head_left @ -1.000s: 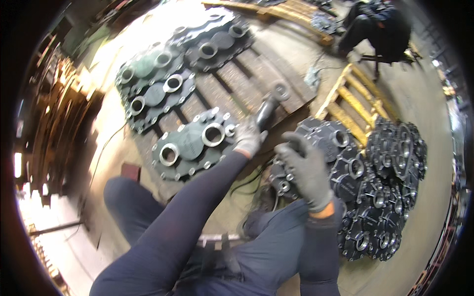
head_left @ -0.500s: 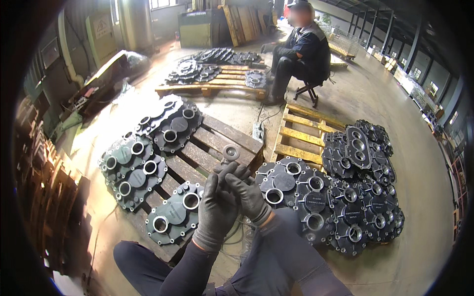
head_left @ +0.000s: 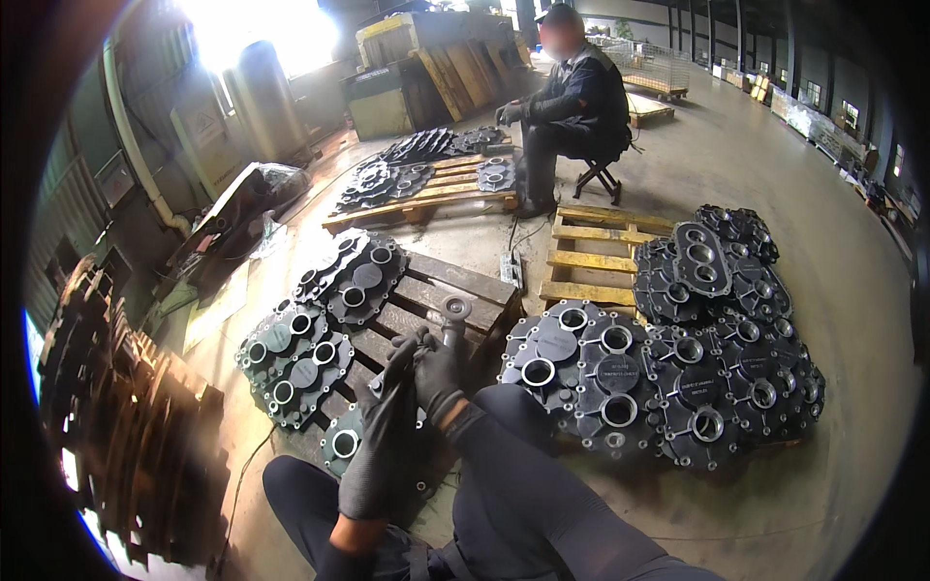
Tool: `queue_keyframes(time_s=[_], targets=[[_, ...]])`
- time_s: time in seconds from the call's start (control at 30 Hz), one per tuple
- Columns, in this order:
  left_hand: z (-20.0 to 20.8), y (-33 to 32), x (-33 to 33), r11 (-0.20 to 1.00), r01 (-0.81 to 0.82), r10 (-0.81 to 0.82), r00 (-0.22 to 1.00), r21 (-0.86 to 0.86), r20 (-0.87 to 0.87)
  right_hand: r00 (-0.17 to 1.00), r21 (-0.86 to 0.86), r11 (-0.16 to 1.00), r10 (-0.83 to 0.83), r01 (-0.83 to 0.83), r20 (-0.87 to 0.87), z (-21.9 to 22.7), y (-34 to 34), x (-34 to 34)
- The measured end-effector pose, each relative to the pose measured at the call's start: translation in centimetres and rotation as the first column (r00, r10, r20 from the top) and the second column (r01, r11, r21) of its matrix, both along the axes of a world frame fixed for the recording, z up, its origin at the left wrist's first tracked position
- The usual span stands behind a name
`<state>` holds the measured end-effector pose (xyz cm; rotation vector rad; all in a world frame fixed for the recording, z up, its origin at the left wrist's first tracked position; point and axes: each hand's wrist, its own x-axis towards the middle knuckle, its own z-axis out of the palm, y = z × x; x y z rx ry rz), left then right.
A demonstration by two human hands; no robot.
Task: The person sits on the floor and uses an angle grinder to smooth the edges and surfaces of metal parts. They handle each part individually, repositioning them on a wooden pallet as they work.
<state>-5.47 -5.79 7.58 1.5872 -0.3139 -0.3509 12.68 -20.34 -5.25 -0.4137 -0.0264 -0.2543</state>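
Observation:
Both of my hands wear grey gloves and meet in front of the wooden pallet (head_left: 465, 279). My left hand (head_left: 380, 441) is open, its fingers stretched upward and together. Against those fingers rests my right hand (head_left: 439, 376); its own fingertips are partly hidden, so their grip cannot be made out. Just beyond the hands stands a grey tool with a round disc head (head_left: 455, 309); its lower part is hidden. Below and behind my left hand, a dark cast metal cover (head_left: 345, 443) with ringed holes lies on the pallet, partly covered.
Several similar covers (head_left: 295, 363) lie at the pallet's left. More covers (head_left: 620, 378) are heaped at right, by a yellow pallet (head_left: 591, 259). Stacked wooden pieces (head_left: 126, 416) stand at left. A seated person (head_left: 581, 107) is beside a far pallet (head_left: 426, 200) of covers.
The view has shifted and tilted. My left hand has dropped lower against the right, its fingers straighter. The seated person's hands have come together.

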Motion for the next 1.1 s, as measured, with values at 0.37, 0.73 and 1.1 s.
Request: queue_keyframes(time_s=[0.37, 0.73, 1.1], targets=[[-5.5, 16.2, -27.0, 0.316, -0.467, 0.511, 0.817, 0.826, 0.267, 0.990, 0.063, 0.991, 0.126, -0.122, -0.066, -3.1, 1.0, 7.5], [-8.0, 16.8, -27.9, 0.381, -0.101, 0.355, 0.934, 0.919, -0.045, 0.980, -0.131, 0.988, 0.062, -0.087, -0.190, -0.1, 3.2, 5.3], [-6.5, 12.0, -23.5, 0.433, -0.367, 0.279, 0.923, 0.823, 0.265, 0.873, 0.147, 0.926, 0.376, -0.347, -0.309, 0.2, -0.8, 1.6]])
